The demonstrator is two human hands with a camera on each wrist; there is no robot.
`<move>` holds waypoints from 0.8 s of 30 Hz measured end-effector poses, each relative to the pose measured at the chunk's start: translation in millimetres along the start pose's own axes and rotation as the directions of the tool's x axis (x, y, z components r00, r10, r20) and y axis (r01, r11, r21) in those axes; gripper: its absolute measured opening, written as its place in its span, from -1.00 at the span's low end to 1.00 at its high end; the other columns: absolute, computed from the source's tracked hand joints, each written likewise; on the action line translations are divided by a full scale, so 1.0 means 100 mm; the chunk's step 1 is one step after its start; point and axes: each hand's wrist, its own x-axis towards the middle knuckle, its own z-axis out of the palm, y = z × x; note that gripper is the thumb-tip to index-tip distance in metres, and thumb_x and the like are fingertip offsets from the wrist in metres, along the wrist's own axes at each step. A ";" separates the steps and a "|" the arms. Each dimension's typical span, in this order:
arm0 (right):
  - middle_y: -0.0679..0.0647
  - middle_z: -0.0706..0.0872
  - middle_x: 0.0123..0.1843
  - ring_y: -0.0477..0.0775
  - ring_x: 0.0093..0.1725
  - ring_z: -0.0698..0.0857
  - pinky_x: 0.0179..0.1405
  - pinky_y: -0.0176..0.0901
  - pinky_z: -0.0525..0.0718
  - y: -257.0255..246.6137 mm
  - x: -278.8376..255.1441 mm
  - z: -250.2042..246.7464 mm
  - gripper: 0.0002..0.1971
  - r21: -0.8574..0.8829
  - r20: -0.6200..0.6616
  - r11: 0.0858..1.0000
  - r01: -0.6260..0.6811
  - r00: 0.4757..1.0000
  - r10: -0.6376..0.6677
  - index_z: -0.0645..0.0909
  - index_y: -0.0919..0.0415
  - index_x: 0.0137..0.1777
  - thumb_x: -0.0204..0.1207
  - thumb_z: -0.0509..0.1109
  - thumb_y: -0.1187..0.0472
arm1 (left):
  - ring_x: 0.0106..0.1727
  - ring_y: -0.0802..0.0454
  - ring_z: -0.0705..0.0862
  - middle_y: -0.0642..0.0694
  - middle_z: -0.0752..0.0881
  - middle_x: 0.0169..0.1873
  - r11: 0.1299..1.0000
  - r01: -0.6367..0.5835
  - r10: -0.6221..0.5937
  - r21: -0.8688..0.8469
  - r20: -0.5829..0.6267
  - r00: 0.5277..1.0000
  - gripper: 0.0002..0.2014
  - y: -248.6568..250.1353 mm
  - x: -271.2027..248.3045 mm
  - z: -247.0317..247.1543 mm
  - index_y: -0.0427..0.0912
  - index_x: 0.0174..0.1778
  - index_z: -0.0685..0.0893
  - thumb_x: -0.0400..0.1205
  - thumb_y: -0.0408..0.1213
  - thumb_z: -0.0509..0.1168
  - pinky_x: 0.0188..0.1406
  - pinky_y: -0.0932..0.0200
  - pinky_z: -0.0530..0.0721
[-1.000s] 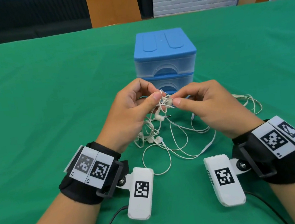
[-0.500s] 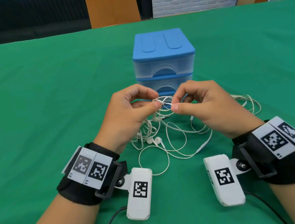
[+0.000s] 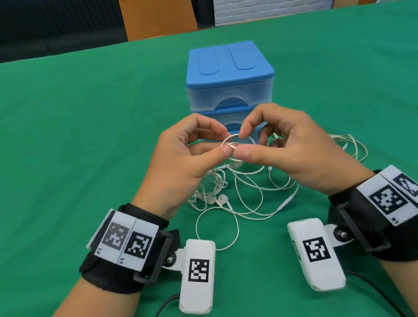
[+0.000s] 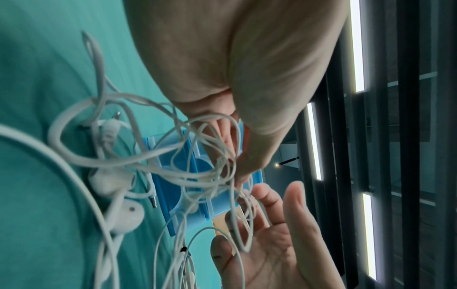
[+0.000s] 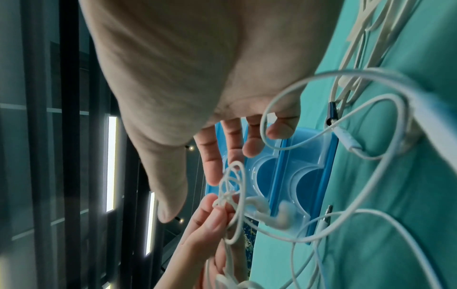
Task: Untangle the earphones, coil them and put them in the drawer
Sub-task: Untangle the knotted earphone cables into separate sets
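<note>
Two bare hands are raised above a green tablecloth, working at a knot in white earphones. The left hand pinches the knotted cord between thumb and forefinger; the right-wrist view shows those fingertips curled round the small knot. The right hand meets it thumb to thumb, fingers curled, with a small loop of cord standing up between the two hands. From the wrist views the right hand's fingers look loosely spread near the loop, so it cannot be told whether it truly grips the cord.

Most of the earphone cable lies in tangled loops on the cloth beneath and between the hands, trailing off to the person's right. Two earbuds rest on the cloth just below the left hand.

Just beyond the hands stands a small blue drawer unit with two clear-fronted drawers, both closed.

Judged from this, the task is at its first stage: the cord looks far from untangled. Coiling has not begun, no drawer has been opened, and nothing has been put away.
</note>
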 end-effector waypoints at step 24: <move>-0.02 0.62 -0.08 -0.12 -0.13 0.58 0.00 -0.35 0.49 -0.02 0.02 0.06 -0.92 -0.059 0.020 0.998 0.015 1.000 -0.014 0.66 0.13 -0.06 0.61 0.37 0.15 | -0.36 -0.05 0.73 -0.25 0.77 -0.21 0.987 0.161 -0.162 0.015 0.024 0.987 -0.78 -0.03 0.01 0.04 -0.35 0.07 0.69 0.54 -0.55 0.49 -0.31 0.15 0.73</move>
